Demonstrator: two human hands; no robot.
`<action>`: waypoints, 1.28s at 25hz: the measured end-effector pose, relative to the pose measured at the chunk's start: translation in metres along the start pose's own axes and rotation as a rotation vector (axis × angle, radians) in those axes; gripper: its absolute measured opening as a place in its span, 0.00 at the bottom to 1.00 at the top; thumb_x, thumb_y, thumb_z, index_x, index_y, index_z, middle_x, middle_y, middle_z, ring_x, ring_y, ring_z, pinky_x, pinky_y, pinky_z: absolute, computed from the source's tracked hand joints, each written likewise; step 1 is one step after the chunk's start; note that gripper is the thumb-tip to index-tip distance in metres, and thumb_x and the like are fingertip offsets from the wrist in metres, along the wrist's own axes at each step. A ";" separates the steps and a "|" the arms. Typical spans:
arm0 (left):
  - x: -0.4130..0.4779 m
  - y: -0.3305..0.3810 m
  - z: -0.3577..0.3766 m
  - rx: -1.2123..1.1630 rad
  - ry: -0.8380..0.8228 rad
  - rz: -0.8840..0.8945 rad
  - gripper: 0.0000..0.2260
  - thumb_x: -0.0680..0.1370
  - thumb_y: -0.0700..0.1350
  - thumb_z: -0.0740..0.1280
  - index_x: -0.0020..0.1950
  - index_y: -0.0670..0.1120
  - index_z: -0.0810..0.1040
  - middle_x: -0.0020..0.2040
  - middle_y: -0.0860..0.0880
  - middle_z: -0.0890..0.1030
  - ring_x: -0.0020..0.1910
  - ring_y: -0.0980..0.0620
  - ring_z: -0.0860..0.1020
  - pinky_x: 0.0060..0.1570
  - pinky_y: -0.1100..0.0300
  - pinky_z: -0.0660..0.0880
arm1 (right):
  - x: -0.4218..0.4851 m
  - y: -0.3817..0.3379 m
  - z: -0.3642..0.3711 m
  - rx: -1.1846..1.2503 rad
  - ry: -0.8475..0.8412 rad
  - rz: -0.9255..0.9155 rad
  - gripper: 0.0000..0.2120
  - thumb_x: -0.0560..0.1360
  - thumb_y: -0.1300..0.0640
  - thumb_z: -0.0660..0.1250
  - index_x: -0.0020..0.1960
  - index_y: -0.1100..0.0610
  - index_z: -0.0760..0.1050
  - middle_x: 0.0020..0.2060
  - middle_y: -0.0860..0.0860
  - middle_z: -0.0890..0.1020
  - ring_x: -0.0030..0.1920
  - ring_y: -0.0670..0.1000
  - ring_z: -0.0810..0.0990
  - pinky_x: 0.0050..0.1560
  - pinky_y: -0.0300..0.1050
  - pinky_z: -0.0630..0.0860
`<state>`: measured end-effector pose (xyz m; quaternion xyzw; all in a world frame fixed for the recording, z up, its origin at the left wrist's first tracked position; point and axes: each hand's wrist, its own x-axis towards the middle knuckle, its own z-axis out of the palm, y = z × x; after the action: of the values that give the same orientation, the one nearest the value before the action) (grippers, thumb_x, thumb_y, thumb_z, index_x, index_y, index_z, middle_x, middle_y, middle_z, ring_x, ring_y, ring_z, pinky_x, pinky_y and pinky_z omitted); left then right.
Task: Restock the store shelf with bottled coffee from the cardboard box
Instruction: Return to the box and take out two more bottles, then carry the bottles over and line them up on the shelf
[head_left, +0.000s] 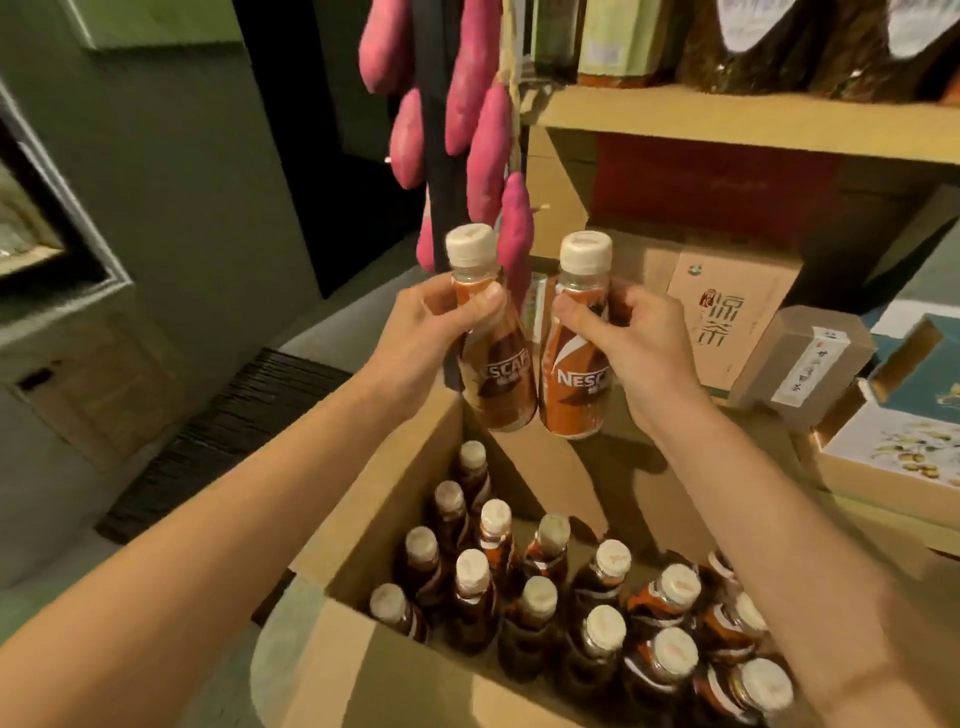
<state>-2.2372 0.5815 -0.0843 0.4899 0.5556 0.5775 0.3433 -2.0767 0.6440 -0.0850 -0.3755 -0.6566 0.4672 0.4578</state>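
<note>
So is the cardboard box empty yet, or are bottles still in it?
Not empty. The cardboard box is open and many capped bottles stand upright inside, mostly toward its near side; the far end shows bare cardboard.

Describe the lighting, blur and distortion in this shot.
Head view: dim, warm yellowish light; wide-angle bending bows the shelf edge and forearms; bottles in the box sit in shadow; the two held bottles' labels are legible, while the pink hanging items look soft.

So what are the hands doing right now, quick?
Left hand: closed around a coffee bottle, held up above the cardboard box.
Right hand: closed around another coffee bottle.
</note>
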 end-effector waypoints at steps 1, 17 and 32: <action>-0.007 0.015 -0.021 -0.002 0.050 0.023 0.11 0.77 0.49 0.65 0.56 0.47 0.77 0.51 0.49 0.81 0.55 0.50 0.79 0.57 0.54 0.73 | 0.003 -0.019 0.020 0.009 -0.015 -0.051 0.06 0.69 0.51 0.73 0.43 0.46 0.77 0.44 0.44 0.83 0.48 0.44 0.81 0.50 0.42 0.76; -0.249 0.113 -0.534 0.276 0.714 0.074 0.16 0.78 0.50 0.63 0.60 0.42 0.76 0.55 0.45 0.82 0.56 0.48 0.79 0.63 0.45 0.72 | -0.121 -0.215 0.545 0.329 -0.529 -0.247 0.05 0.68 0.51 0.74 0.37 0.46 0.78 0.36 0.43 0.82 0.42 0.41 0.80 0.47 0.41 0.74; -0.309 0.088 -0.955 0.348 1.057 0.018 0.05 0.78 0.46 0.63 0.52 0.48 0.76 0.52 0.47 0.82 0.52 0.51 0.79 0.54 0.57 0.73 | -0.130 -0.307 1.014 0.406 -0.860 -0.270 0.08 0.68 0.49 0.73 0.43 0.51 0.78 0.43 0.47 0.81 0.51 0.50 0.79 0.57 0.50 0.73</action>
<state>-3.0414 -0.0136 0.0383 0.1879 0.7352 0.6472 -0.0729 -3.0238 0.1644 0.0304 0.0362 -0.7245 0.6349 0.2657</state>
